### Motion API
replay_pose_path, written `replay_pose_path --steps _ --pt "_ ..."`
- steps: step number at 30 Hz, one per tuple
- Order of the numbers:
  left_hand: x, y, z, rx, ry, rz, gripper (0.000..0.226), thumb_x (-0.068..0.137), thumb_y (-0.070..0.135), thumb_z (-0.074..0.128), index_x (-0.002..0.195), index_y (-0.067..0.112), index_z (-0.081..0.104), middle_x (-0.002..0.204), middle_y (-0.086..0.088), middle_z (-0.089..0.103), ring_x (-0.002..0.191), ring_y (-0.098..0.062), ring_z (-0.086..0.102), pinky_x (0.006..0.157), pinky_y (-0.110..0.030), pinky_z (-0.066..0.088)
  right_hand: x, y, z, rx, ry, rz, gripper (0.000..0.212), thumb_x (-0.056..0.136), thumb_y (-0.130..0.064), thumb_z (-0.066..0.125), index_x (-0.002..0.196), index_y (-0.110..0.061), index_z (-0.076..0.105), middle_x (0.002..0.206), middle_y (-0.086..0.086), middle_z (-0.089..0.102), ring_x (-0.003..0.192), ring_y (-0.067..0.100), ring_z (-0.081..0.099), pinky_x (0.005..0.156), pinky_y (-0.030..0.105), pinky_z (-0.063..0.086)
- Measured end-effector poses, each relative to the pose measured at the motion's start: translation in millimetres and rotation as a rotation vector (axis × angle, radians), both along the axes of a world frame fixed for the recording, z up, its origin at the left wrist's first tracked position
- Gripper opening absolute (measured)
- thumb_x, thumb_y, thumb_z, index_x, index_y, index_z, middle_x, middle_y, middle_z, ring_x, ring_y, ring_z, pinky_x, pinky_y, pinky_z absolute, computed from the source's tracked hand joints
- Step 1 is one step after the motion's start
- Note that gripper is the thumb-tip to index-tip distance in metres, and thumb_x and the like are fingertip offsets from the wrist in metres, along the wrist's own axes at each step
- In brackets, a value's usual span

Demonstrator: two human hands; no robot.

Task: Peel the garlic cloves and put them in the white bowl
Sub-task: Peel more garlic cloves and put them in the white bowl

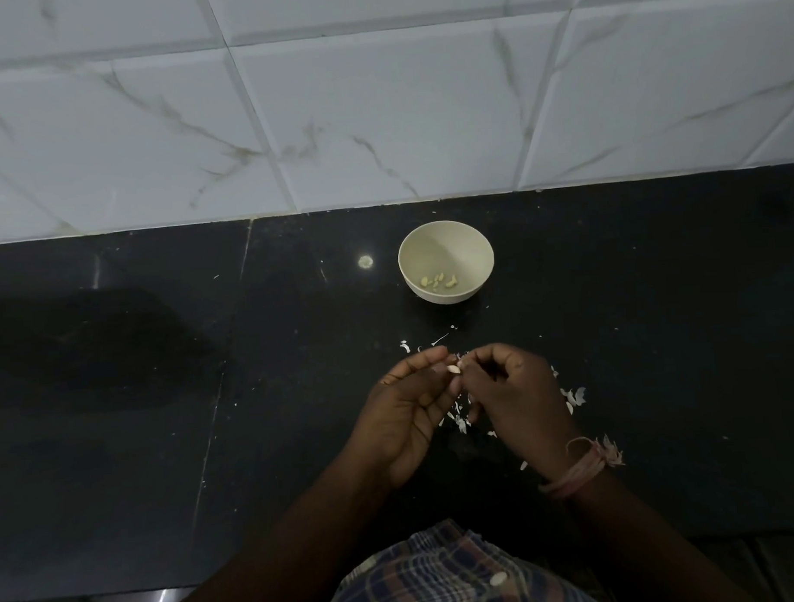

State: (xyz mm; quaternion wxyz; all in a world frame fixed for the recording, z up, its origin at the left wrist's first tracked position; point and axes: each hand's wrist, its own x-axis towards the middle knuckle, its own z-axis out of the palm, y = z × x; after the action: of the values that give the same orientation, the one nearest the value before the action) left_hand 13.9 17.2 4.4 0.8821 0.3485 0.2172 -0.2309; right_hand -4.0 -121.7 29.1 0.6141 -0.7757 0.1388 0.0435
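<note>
Garlic clove (588, 364) mid-peel: my left hand (408, 417) and right hand (515, 400) pinch it; next, carry it far to the white bowl (446, 254).

A pale clove (588, 365) sits pinched between fingertips, partly hidden. At its 12 o'clock, well apart, the white bowl (445, 236) stands upright, several peeled cloves (438, 281) on its bottom.

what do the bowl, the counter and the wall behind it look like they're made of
White bowl: matte, thick-rimmed, no glare; plastic or melamine, perhaps ceramic.
Counter: polished black stone, likely granite; it mirrors a light spot and shows slab seams.
Wall: glossy white marble-look tiles with grey veins and grout lines.
</note>
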Motion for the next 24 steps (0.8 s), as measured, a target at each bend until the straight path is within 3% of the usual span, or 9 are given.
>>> replay_pose_path --steps 5,11,15,18,20,22,24 --pt "3 0 -2 0.009 0.034 0.018 0.025 0.080 -0.002 0.067 0.105 -0.001 0.070 0.101 -0.016 0.075 0.088 -0.020 0.076 0.073 -0.025 0.062 -1 1 -3 0.035 -0.019 0.002 0.007 0.095 -0.008 0.065 0.090 -0.006 0.069 0.057 -0.008 0.066 0.046 0.012 0.058 0.048 0.019 0.047" --pt "3 0 -1 -0.043 0.050 0.021 0.029 0.082 -0.008 0.064 0.108 0.002 0.071 0.108 -0.015 0.075 0.094 -0.021 0.075 0.078 -0.028 0.062 2 1 -17 0.156 0.035 -0.142 0.012 0.097 -0.010 0.061 0.089 -0.003 0.067 0.056 0.003 0.062 0.048 0.021 0.058 0.050 0.028 0.049" --pt "4 1 2 -0.057 0.052 0.042 0.030 0.093 -0.011 0.054 0.117 0.002 0.067 0.114 -0.014 0.075 0.099 -0.022 0.075 0.085 -0.032 0.062 1 1 -27 0.043 0.035 -0.180 0.019 0.098 -0.011 0.054 0.083 -0.009 0.065 0.061 0.005 0.059 0.052 0.021 0.057 0.049 0.031 0.047" --pt "5 2 4 -0.061 0.059 0.069 0.029 0.093 -0.010 0.054 0.117 0.002 0.067 0.113 -0.014 0.075 0.096 -0.021 0.075 0.083 -0.033 0.063 1 2 -30 -0.107 -0.005 -0.162 0.031 0.097 -0.023 0.041 0.073 -0.009 0.055 0.061 0.003 0.052 0.055 0.018 0.049 0.055 0.039 0.043" --pt "5 2 4 -0.050 0.052 0.080 0.028 0.092 -0.009 0.055 0.115 0.002 0.067 0.111 -0.013 0.076 0.095 -0.020 0.075 0.082 -0.033 0.063 1 1 -32 -0.267 -0.017 -0.101 0.034 0.100 -0.023 0.042 0.069 -0.012 0.050 0.061 -0.002 0.049 0.055 0.012 0.044 0.058 0.037 0.038" --pt "5 0 3 -0.032 0.036 0.097 0.028 0.091 -0.011 0.055 0.113 0.002 0.067 0.108 -0.013 0.076 0.096 -0.020 0.075 0.083 -0.032 0.063 1 0 -36 -0.374 -0.022 -0.040 0.023 0.100 -0.016 0.048 0.079 -0.016 0.058 0.070 -0.007 0.058 0.063 0.006 0.053 0.061 0.032 0.043" --pt "6 -1 2 -0.015 0.024 0.120 0.029 0.090 -0.014 0.055 0.113 0.001 0.066 0.107 -0.014 0.076 0.097 -0.021 0.075 0.086 -0.034 0.062 0 0 -38 -0.429 -0.028 0.012 0.015 0.097 -0.011 0.053 0.097 -0.019 0.066 0.087 -0.012 0.067 0.080 0.001 0.061 0.068 0.013 0.043"
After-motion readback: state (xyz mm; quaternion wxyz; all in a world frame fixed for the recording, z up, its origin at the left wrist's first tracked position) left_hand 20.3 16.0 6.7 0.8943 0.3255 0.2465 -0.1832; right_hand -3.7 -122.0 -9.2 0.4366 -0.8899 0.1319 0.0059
